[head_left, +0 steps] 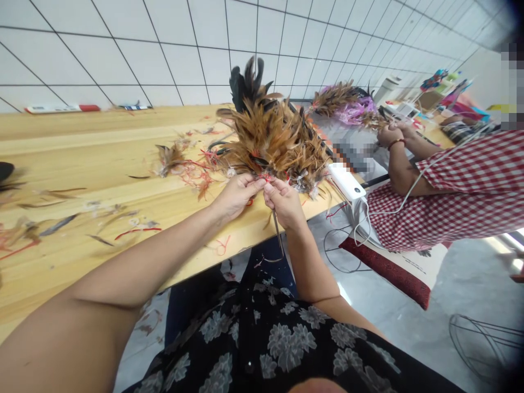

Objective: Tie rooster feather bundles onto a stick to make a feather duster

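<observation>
Both my hands meet at the near edge of a large pile of brown and black feathers (266, 131) on the wooden table. My left hand (237, 194) pinches a bit of red string (267, 178) between thumb and fingers. Opposite it, my right hand (286, 203) is closed on the same spot, thumb against fingers. A thin brown strand or feather stem (279, 234) hangs below the right hand past the table edge. Exactly how the string joins the feathers is hidden by my fingers.
Loose feathers (59, 225) and red threads (196, 173) lie scattered over the wooden table (123, 131). A marker (61, 108) rests by the tiled wall. To the right are a white power bank (346, 182) with a cable, a cushion (393, 267), and a co-worker's hands (395, 135) holding feathers.
</observation>
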### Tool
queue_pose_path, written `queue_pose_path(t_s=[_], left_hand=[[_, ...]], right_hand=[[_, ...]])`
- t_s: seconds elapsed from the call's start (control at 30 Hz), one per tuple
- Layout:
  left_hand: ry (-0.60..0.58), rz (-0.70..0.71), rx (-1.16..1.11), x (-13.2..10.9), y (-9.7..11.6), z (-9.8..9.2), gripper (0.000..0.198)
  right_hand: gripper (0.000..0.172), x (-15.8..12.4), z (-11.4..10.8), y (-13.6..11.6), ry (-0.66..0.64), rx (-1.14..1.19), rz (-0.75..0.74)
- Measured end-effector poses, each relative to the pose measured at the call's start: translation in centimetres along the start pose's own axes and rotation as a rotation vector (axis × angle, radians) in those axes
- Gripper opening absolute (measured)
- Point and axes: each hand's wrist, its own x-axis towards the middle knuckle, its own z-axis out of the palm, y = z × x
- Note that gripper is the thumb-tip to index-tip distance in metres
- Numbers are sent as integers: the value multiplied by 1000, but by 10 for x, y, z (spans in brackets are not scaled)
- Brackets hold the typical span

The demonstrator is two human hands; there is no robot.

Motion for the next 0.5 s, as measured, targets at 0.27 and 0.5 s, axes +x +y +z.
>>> queue_pose_path(t_s=[0.27, 0.5], left_hand=[[14, 168, 285, 1, 1, -5, 54], [24, 205, 428, 0, 8, -5, 36]], right_hand=[[50, -3, 1, 3, 36, 34, 13], [50, 2, -2, 9, 56, 33, -16]])
